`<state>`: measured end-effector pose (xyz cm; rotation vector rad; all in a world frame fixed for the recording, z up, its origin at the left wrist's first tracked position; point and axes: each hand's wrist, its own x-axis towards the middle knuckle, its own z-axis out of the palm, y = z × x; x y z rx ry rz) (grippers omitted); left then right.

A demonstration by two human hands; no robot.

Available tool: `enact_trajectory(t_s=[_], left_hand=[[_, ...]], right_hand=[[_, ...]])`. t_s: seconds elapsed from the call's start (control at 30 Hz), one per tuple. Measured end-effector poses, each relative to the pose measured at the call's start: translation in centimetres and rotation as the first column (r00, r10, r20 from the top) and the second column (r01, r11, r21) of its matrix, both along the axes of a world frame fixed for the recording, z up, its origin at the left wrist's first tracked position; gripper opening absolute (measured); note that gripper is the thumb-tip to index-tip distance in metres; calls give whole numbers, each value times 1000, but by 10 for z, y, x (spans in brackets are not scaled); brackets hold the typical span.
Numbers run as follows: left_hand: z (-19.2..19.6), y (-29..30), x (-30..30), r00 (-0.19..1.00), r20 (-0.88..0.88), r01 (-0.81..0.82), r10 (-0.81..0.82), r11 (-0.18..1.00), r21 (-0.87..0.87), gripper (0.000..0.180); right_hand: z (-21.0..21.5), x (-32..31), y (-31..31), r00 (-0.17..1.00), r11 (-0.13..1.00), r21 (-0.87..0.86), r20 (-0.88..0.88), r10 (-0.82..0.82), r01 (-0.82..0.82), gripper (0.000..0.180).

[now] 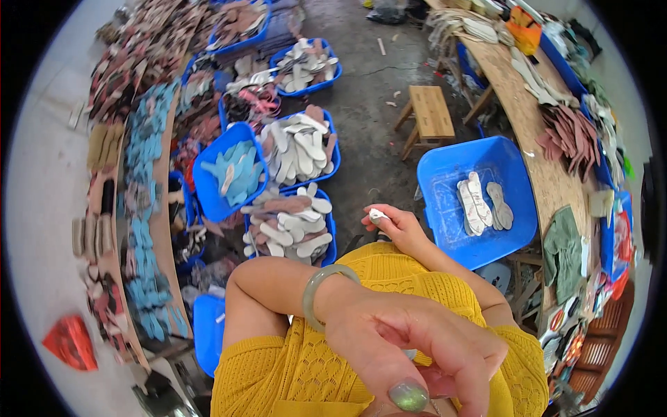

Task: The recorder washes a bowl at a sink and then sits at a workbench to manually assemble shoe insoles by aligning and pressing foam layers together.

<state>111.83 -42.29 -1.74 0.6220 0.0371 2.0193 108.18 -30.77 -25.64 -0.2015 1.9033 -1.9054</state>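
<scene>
My left hand (410,333), with a pale green bracelet (314,295) at the wrist, is raised close to the camera. Its thumb and fingers are curled in toward each other; whatever they may hold is hidden. My right hand (404,231) is bent in front of my yellow knit top (375,264), fingers closed on a small crumpled white wad (377,215). To the right of that hand stands a large blue tub (445,240), with a few printed white insoles (474,205) and greyish insoles (499,206) lying on its bottom.
Blue tubs piled with white and pinkish insoles (295,226) line the left side. A tilted blue tub (208,198) holds light-blue pieces (233,174). Long worktables (511,90) run along both sides, loaded with cut pieces. A wooden stool (431,111) stands ahead on the concrete floor (368,94).
</scene>
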Motion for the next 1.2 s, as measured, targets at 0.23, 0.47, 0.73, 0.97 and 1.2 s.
enact_trajectory(t_s=[0.23, 0.47, 0.73, 0.97, 1.2], left_hand=[[-37, 39, -85, 922, -371, 222, -112, 937, 269, 48], [-22, 25, -170, 914, -365, 278, -174, 926, 256, 48], [-16, -44, -256, 897, -310, 373, -314, 915, 152, 51], [-28, -89, -361, 782, -547, 360, -299, 933, 5, 73], [-55, -108, -427, 807, -494, 444, -323, 884, 148, 29]], right_hand=[[-20, -48, 31, 979, 979, -32, 42, -202, 203, 26], [-19, -108, 26, 948, 950, 9, 56, -312, 312, 26], [-2, -216, -26, 951, 947, 92, -50, -305, 309, 27], [2, -289, -68, 951, 938, 163, -87, -297, 307, 26], [-12, -350, -83, 907, 927, 91, -262, -330, 364, 41]])
